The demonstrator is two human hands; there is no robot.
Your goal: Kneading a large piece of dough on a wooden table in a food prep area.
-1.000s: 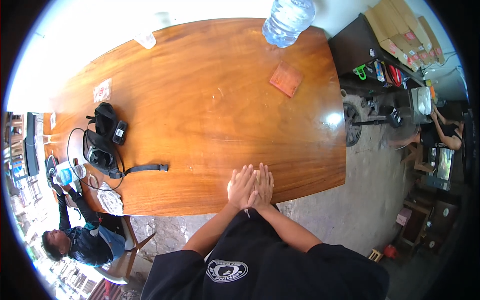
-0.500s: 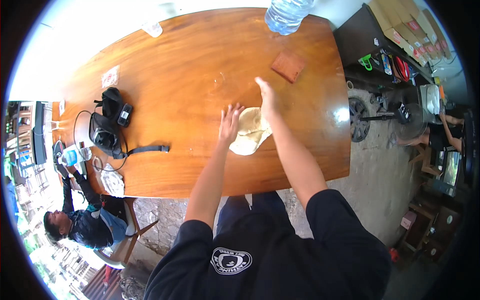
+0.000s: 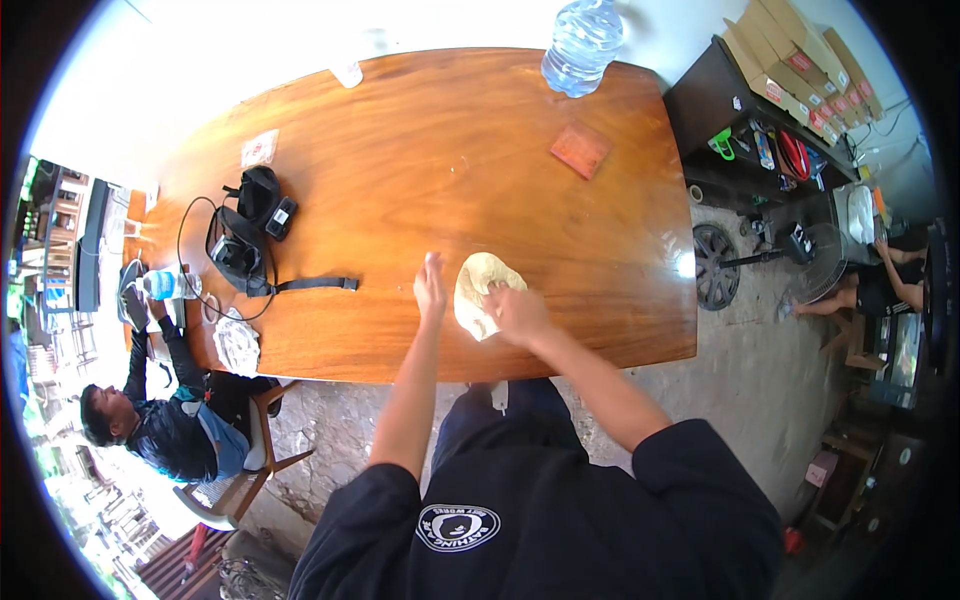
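"One lump of dough (image 3: 481,272) lies on the table (image 3: 380,200). Why so near the person (image 3: 580,500)?"

"Probably for reach: both forearms (image 3: 408,385) get to it easily, and the flat table likely gives firm backing."

"And the right hand (image 3: 517,312)?"

"On the dough's right part, fingers bent down onto its surface. I'd judge it is pressing or gathering there, but blur hides the fingertips, so I can't tell whether they pinch any of it."

"The left hand (image 3: 430,285)?"

"Just beside the dough, on its left, seemingly not touching. It holds nothing; the fingers are straight and close together, perhaps to leave the right hand space."

"What about the bag (image 3: 240,235)?"

"Well left of the dough, its strap (image 3: 315,284) pointing that way but stopping short. The brown square (image 3: 580,150) lies beyond the dough to its right, the bottle (image 3: 583,50) farther beyond; presumably all set off from the handling."

"What differs from half a second ago?"

"Then the hands flanked the dough, the right one's fingers pointing past it. Now the right is over it and the left stands apart. The dough also looks nearer the person, though the view has shifted."
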